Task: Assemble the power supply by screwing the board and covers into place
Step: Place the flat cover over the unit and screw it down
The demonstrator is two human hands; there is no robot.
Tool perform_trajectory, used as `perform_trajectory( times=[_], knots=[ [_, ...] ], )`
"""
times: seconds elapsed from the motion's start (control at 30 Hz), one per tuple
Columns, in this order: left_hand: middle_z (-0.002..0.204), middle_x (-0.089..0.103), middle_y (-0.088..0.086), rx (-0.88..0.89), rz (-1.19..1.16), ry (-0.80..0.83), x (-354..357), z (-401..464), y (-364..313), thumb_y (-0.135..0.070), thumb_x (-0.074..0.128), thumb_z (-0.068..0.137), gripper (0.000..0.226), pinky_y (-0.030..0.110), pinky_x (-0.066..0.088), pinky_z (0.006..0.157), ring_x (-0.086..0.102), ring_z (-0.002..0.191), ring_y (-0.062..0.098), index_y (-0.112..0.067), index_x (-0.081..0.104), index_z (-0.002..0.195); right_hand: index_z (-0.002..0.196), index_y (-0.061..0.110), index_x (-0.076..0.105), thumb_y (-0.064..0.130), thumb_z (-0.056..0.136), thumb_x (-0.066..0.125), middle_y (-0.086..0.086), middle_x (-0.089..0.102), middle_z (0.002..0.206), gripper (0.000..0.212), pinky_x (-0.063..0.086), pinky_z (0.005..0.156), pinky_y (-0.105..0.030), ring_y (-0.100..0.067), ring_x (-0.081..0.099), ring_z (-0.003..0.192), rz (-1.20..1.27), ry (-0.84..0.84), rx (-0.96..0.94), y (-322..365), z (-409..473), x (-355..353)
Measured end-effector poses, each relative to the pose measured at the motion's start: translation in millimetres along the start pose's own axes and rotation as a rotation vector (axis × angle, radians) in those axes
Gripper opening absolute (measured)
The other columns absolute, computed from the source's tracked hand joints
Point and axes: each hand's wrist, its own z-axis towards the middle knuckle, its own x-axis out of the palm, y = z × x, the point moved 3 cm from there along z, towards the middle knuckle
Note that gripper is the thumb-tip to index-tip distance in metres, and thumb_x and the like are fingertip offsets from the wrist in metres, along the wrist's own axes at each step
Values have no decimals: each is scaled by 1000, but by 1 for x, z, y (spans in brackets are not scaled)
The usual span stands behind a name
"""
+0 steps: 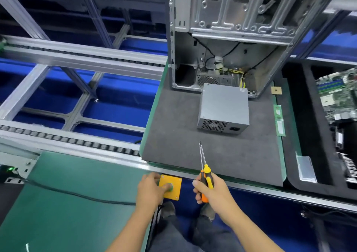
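Head view, centre right of the frame: power supply (224, 108), a closed grey metal box, lying flat on dark grey mat (193, 135), vent grille and power socket facing the lower edge of the frame. Just behind it, toward the top, open computer case (228, 39) standing on the same mat, bare metal inside, black and yellow cables bunched near its floor; rear end of the power supply at or just inside the case opening, cannot tell which. Right of the mat, narrow green memory module (279, 120) on the green edge strip, small tan square (276, 90) above it. Farther right, black foam tray (297, 116) with motherboard (338, 97) in it. Lower centre: right hand (208, 190) wrapped around two screwdrivers (205, 176), orange and yellow handles in the fist, both shafts pointing up over the near edge of the mat, tips well short of the power supply. Left hand (150, 190) just beside it, fingers laid on green button (169, 186) of orange button box (171, 187), pinching nothing. Lower left, green counter (67, 203) with black cable (77, 193) running across. Left and upper left, aluminium conveyor frame (77, 58) with roller tracks over blue floor.
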Motion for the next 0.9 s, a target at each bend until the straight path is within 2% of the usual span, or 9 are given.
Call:
perform_trajectory(
  times=[0.07, 0.17, 0.27, 0.4, 0.5, 0.57, 0.73, 0.83, 0.9],
  knots=[
    [90, 67, -2, 111, -132, -106, -5, -19, -21, -32, 82, 82, 20, 28, 48, 74, 64, 85, 15, -18, 69, 89, 103, 10, 63, 13, 92, 65, -13, 69, 81, 11, 55, 62, -35, -24, 63, 66, 59, 1, -42, 11, -3, -12],
    [82, 74, -3, 195, -457, 107, 3, -37, -76, -28, 71, 93, 6, 27, 55, 72, 70, 83, 17, -22, 71, 92, 106, 11, 63, 22, 96, 64, -12, 63, 76, 15, 53, 59, -34, -22, 59, 62, 120, -35, -109, 31, -5, -28],
    [95, 77, -4, 197, -615, 326, 17, -46, -133, -36, 54, 102, 22, 27, 58, 78, 73, 94, 14, -21, 70, 105, 110, 11, 62, 50, 90, 56, -11, 61, 72, 45, 49, 53, -34, -23, 55, 58, 204, -87, -142, 52, -7, -39],
    [72, 66, -1, 271, -559, 540, 44, -57, -189, -51, 44, 104, 41, 27, 49, 58, 61, 62, 14, -21, 72, 102, 113, 25, 65, 58, 97, 42, -7, 72, 88, 44, 57, 67, -33, -20, 69, 76, 145, -154, -152, 74, -8, -58],
    [93, 77, -5, 262, -570, 502, 56, -58, -214, -42, 49, 104, 25, 25, 53, 60, 73, 81, 12, -33, 73, 106, 118, 39, 61, 60, 98, 38, 9, 72, 105, 36, 57, 86, -31, -6, 69, 98, 69, -182, -132, 90, -10, -71],
    [100, 78, -2, 252, -578, 486, 62, -56, -226, -33, 49, 105, 28, 30, 58, 67, 74, 92, 12, -33, 77, 102, 122, 36, 59, 57, 100, 38, 7, 71, 112, 37, 54, 96, -37, -8, 66, 105, 64, -192, -116, 101, -13, -80],
    [103, 77, 8, 233, -602, 517, 65, -51, -252, -24, 47, 106, 33, 51, 54, 97, 71, 104, 28, -23, 79, 99, 123, 22, 59, 42, 103, 43, -7, 68, 117, 33, 56, 91, -38, -19, 67, 107, 141, -194, -114, 121, -12, -98],
    [105, 77, 5, 231, -626, 477, 66, -47, -260, -23, 51, 105, 27, 48, 56, 96, 71, 104, 24, -22, 77, 109, 123, 20, 59, 35, 104, 45, -7, 69, 112, 27, 59, 76, -30, -19, 69, 100, 186, -169, -132, 130, -12, -102],
    [105, 77, 6, 224, -653, 475, 67, -47, -264, -21, 52, 105, 24, 41, 60, 79, 73, 97, 24, -21, 74, 116, 122, 20, 58, 33, 104, 46, -13, 69, 114, 25, 60, 80, -39, -25, 69, 102, 238, -168, -124, 133, -11, -104]
  ],
)
